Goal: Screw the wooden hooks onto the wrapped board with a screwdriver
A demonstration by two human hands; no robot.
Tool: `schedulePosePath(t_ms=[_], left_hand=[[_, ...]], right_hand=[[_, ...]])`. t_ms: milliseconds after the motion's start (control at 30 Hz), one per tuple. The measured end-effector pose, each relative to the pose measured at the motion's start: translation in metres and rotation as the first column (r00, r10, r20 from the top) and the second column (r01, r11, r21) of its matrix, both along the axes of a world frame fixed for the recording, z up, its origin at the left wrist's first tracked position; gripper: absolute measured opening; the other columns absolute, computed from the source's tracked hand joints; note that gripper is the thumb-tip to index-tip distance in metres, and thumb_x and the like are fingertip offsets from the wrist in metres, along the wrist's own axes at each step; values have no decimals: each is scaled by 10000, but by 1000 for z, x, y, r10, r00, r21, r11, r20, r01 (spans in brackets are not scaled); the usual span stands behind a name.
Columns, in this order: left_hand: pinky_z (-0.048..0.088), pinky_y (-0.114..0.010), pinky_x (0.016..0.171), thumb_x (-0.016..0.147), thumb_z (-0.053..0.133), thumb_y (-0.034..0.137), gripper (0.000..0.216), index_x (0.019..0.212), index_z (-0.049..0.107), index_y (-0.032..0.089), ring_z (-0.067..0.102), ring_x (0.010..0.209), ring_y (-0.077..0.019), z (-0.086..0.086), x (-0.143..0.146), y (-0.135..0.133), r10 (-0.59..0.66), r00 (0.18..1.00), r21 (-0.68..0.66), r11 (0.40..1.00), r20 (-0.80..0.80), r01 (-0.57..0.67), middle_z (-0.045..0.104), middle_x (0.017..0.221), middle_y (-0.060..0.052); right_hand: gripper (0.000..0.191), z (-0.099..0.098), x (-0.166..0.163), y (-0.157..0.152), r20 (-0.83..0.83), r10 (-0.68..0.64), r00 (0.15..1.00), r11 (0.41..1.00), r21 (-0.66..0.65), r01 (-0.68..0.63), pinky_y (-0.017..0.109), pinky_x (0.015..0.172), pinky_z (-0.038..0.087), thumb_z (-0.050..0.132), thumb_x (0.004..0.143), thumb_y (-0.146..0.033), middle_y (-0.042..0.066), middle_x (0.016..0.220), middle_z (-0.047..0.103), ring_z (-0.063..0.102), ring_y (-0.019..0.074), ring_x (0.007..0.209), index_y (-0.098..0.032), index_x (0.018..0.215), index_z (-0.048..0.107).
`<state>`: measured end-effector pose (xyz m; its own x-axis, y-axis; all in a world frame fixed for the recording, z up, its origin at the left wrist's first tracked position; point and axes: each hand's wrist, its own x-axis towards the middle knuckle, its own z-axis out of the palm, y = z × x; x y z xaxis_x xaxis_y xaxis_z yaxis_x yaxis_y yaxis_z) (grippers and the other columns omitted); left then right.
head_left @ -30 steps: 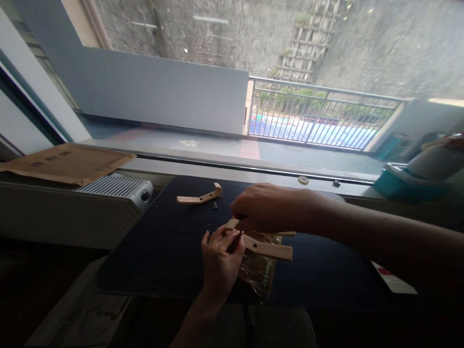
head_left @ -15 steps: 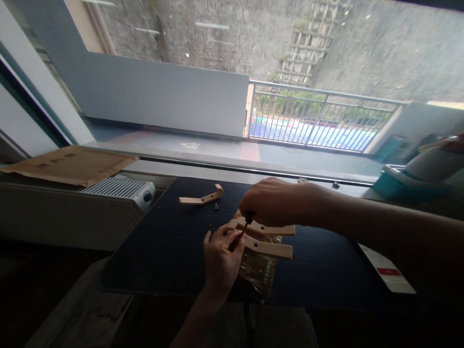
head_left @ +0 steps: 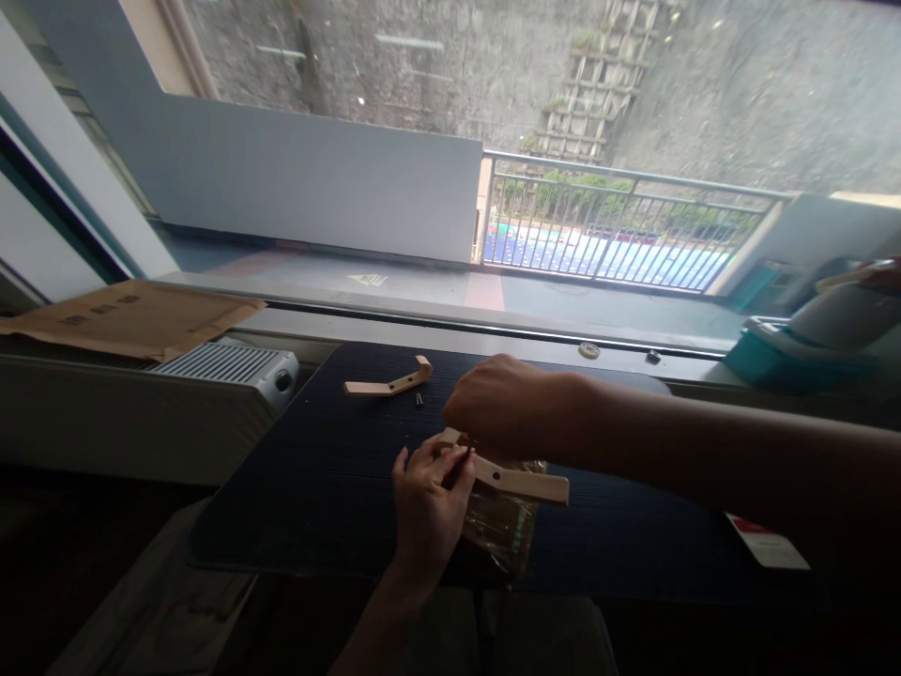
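A pale wooden hook with a dark hole lies over a clear-wrapped brown package on the dark table. My left hand is closed around its curved end, thumb and fingertips pinched together there. Just above, my right hand makes a fist round a screwdriver; only a short bit of it shows by the left fingertips, and the handle is hidden. My right hand and forearm cover a second wooden hook. Another wooden hook with two holes lies farther back on the left, near small metal screws.
The dark table stands against the window sill, where a tape roll and a small dark object lie. A brown envelope rests on the radiator. A red-and-white card is at right, a teal box behind.
My right hand has turned and come lower and slightly left, now hiding the screwdriver's handle and the second hook. My left hand keeps its hold with hardly any movement.
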<state>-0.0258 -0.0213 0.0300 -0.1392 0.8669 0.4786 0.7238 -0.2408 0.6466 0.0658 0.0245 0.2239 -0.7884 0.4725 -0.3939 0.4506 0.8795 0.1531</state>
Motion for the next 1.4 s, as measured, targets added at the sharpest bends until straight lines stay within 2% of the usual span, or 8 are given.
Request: schedulePosePath(t_ms=[100, 300, 600, 767, 867, 1033, 1167, 1400], left_hand=[[314, -556, 989, 804, 574, 209, 127, 808, 701, 217, 630, 929, -245, 1, 0, 0, -7, 1000, -7, 1000, -2, 7, 696, 911, -54], [307, -548, 989, 820, 573, 235, 126, 844, 696, 244, 624, 955, -233, -1, 0, 0, 3, 1000, 6, 1000, -5, -3, 690, 962, -43], [317, -536, 984, 812, 581, 214, 131, 854, 703, 234, 626, 947, -233, 3, -1, -1, -13, 1000, -20, 1000, -16, 13, 686, 973, -57], [313, -531, 991, 822, 564, 231, 146, 856, 706, 233, 625, 952, -235, 4, 0, -1, -2, 1000, -23, 1000, -15, 1, 688, 967, -59], [315, -516, 995, 823, 562, 241, 149, 861, 706, 245, 626, 957, -231, 2, 0, 0, 6, 1000, -15, 1000, -20, -6, 693, 965, -52], [323, -495, 991, 821, 562, 241, 146, 852, 706, 245, 630, 938, -221, 1, -1, 0, -2, 1000, 8, 1000, -23, 2, 695, 972, -47], [322, -488, 988, 816, 569, 231, 139, 851, 703, 241, 629, 930, -216, 0, 0, 0, 7, 1000, 10, 1000, -19, -7, 691, 977, -54], [297, -503, 1000, 816, 575, 233, 133, 863, 697, 258, 617, 978, -219, -4, 1, 1, 14, 999, 14, 1000, -34, -13, 689, 1014, -45]], right_hand=[[91, 0, -9, -1, 24, 30, 999, 999, -23, -30, 241, 555, 346, 583, 757, -42, -3, 577, 532, 482, 105, 578, -106, 752, 647], [65, -3, 1, 12, -26, -161, 987, 986, -49, 160, 251, 517, 321, 602, 748, -157, 2, 575, 527, 457, 104, 538, -111, 746, 648], [117, 8, -3, 0, 105, 15, 994, 997, 77, -23, 235, 505, 313, 614, 696, -26, -34, 496, 444, 372, 73, 479, -117, 622, 607], [85, -6, -1, 8, 60, -60, 996, 998, 33, 58, 235, 481, 303, 612, 713, -89, -18, 517, 469, 394, 78, 479, -111, 631, 615], [90, -3, 3, 10, 44, -121, 992, 993, -6, 121, 247, 481, 303, 571, 752, -132, 2, 547, 501, 425, 96, 499, -113, 692, 635], [124, 11, 1, 6, 29, -12, 1000, 999, -32, 13, 257, 529, 307, 607, 697, -65, -1, 605, 534, 451, 112, 577, -118, 800, 650], [113, 4, -2, 7, 19, -5, 1000, 999, -51, 6, 240, 523, 290, 639, 647, -39, -29, 528, 463, 396, 89, 547, -102, 740, 636], [114, -6, 6, 13, -99, -258, 961, 966, -28, 257, 248, 483, 283, 544, 783, -198, 0, 584, 515, 403, 88, 503, -120, 775, 628]])
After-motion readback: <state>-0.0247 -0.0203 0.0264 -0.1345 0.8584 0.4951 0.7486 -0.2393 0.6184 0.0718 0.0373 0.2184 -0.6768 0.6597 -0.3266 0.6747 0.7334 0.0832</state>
